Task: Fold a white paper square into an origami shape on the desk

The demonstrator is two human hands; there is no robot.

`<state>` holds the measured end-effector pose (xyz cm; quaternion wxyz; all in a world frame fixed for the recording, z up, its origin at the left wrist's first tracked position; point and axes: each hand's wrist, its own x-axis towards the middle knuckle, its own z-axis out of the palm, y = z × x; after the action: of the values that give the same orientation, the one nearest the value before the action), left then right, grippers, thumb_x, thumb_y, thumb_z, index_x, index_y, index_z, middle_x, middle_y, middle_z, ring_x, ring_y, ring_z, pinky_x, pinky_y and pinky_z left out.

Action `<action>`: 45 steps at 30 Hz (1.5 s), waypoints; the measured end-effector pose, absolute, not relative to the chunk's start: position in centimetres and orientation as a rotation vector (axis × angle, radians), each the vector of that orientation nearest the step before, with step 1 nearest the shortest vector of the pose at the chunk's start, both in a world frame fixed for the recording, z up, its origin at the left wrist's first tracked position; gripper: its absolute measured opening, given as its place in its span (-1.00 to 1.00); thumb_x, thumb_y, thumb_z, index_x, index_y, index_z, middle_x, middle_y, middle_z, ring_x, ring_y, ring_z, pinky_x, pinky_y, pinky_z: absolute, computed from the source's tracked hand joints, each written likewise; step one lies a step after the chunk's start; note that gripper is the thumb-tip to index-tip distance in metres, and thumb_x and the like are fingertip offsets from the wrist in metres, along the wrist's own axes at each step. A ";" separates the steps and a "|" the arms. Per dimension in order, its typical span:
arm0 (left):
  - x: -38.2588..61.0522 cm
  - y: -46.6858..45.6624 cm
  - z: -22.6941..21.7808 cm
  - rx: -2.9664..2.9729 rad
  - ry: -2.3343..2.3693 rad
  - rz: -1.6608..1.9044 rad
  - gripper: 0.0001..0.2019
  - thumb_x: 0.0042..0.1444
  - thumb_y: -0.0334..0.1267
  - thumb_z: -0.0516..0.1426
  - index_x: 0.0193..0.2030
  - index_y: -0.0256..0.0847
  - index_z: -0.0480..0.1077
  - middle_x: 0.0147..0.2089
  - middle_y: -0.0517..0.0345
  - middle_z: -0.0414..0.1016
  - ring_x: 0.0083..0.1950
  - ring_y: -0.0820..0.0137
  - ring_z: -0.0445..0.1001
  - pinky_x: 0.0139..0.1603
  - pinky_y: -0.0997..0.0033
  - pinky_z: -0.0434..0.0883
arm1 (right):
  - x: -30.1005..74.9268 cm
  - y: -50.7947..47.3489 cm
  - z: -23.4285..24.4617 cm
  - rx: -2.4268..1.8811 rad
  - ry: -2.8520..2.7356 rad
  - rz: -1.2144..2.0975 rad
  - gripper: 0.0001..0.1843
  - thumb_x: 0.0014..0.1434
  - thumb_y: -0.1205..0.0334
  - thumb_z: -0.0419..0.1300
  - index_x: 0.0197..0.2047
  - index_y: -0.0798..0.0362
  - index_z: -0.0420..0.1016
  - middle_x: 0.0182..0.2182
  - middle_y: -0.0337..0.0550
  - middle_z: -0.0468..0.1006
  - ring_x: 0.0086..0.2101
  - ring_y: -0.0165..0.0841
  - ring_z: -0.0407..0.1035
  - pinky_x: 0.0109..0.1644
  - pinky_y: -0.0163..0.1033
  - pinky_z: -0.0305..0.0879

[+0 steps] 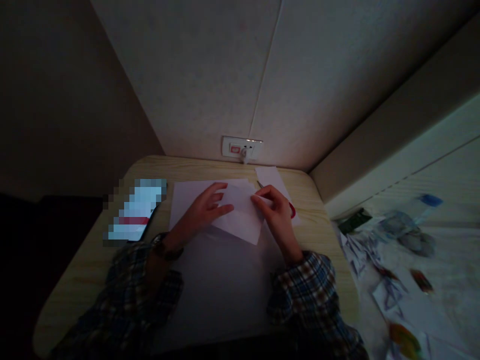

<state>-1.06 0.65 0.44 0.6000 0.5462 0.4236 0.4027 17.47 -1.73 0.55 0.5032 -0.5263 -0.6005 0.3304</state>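
Note:
A folded white sheet of paper (243, 216) lies on a larger white sheet (221, 280) on a small light wooden table (86, 260). My left hand (204, 210) rests flat on the folded paper's left part, fingers stretched out. My right hand (275, 212) pinches the folded paper's right edge between thumb and fingers. Both arms wear plaid sleeves, and a dark watch (165, 247) sits on my left wrist.
Red-handled scissors (291, 209) lie partly hidden behind my right hand, on another white sheet (270, 176). A blurred-out flat object (135, 210) lies at the table's left. A wall socket (242, 148) is behind the table. Paper scraps (390, 285) and small items litter the bed on the right.

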 end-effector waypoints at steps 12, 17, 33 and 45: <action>-1.8 0.7 1.4 0.925 1.137 1.158 -0.70 -0.03 -0.16 0.15 -0.16 -0.26 0.37 -0.46 0.19 0.49 -0.59 0.49 0.37 -0.60 0.53 0.31 | 17.9 -1.8 -0.1 -1.136 -2.005 0.052 -0.46 0.18 0.33 0.04 0.21 -0.17 0.09 0.18 -0.11 0.15 0.17 -0.14 0.01 0.19 0.14 0.05; -1.8 0.5 2.0 0.890 1.109 1.057 -0.68 -0.01 -0.13 0.14 -0.14 -0.28 0.38 -0.42 0.12 0.52 -0.60 0.49 0.37 -0.64 0.52 0.28 | 17.2 -2.5 0.0 -1.056 -2.136 -0.005 -0.43 0.17 0.41 0.00 0.18 -0.31 0.15 0.20 -0.28 0.14 0.20 -0.18 -0.03 0.21 0.11 0.04; -1.9 1.2 1.0 1.021 1.144 1.255 -0.71 -0.04 -0.14 0.16 -0.20 -0.26 0.39 -0.46 0.21 0.50 -0.53 0.49 0.40 -0.57 0.57 0.30 | 16.8 -2.7 1.1 -0.922 -2.025 0.526 -0.74 0.24 0.20 0.00 -0.14 -0.08 0.50 -0.26 -0.15 0.50 -0.16 -0.25 0.32 -0.01 -0.04 0.20; -1.2 0.8 0.1 0.994 0.917 1.235 -0.73 0.01 -0.13 0.16 -0.18 -0.22 0.42 -0.44 0.21 0.45 -0.47 0.50 0.38 -0.51 0.58 0.28 | 16.0 -2.4 0.1 -1.259 -1.564 0.417 -0.82 0.07 0.10 0.20 -0.30 0.00 0.41 0.02 -0.11 0.26 0.05 -0.23 0.15 0.11 -0.06 0.13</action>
<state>-1.15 0.76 0.09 0.6094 0.4303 0.3970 0.5347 16.00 -2.36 0.10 0.5188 -0.5250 -0.6520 0.1738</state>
